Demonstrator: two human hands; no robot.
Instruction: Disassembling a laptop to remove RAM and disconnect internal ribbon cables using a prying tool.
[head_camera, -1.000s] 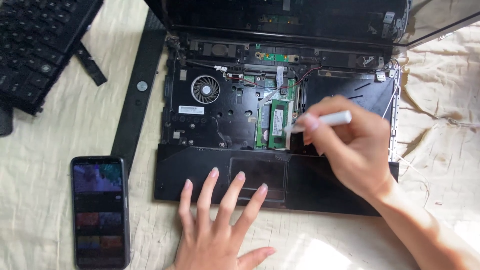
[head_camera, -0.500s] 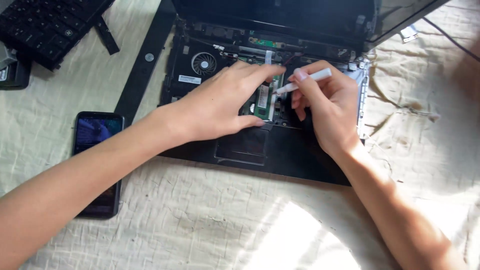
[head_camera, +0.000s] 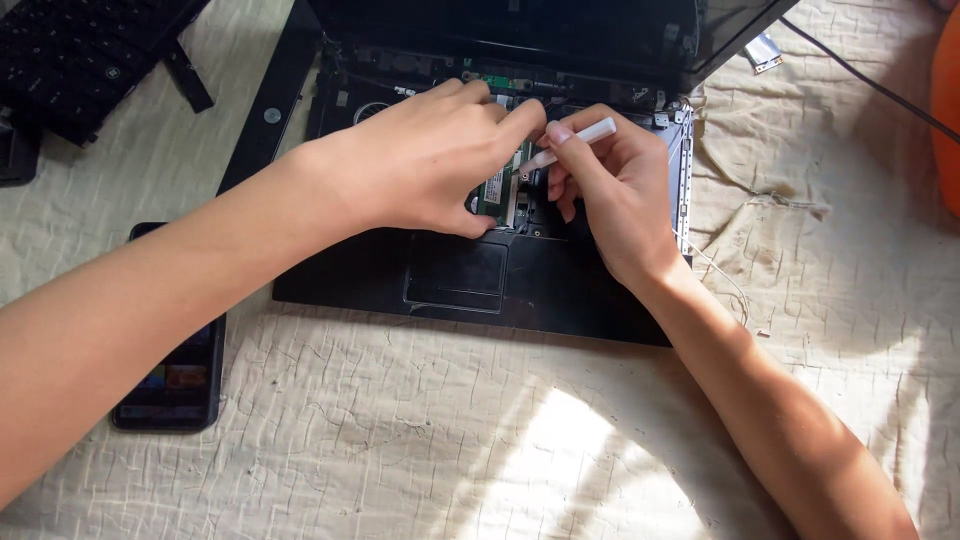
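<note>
Mostly hidden: both hands sit over the middle of the opened laptop (head_camera: 560, 290), so the board under them barely shows. Left hand (head_camera: 420, 165) lies palm-down w/ fingers (head_camera: 520, 118) stretched toward the right hand; its thumb tip rests by the green memory module (head_camera: 497, 190), of which only a narrow strip peeks out just below the fingers. Can't tell if the left fingers pinch anything — undersides out of sight. Right hand (head_camera: 610, 185) has its fingers closed round a thin white stick tool (head_camera: 575, 140), tip angled down-left to the module's edge, right beside the left fingertips; exact contact pt too small to make out. Laptop screen is cut off at the top edge. Well left of both hands, a phone (head_camera: 170, 385) lies on the cream cloth (head_camera: 450, 440), half covered by the left forearm. Far up-left, a loose black keyboard (head_camera: 80, 55), cropped by the frame.
</note>
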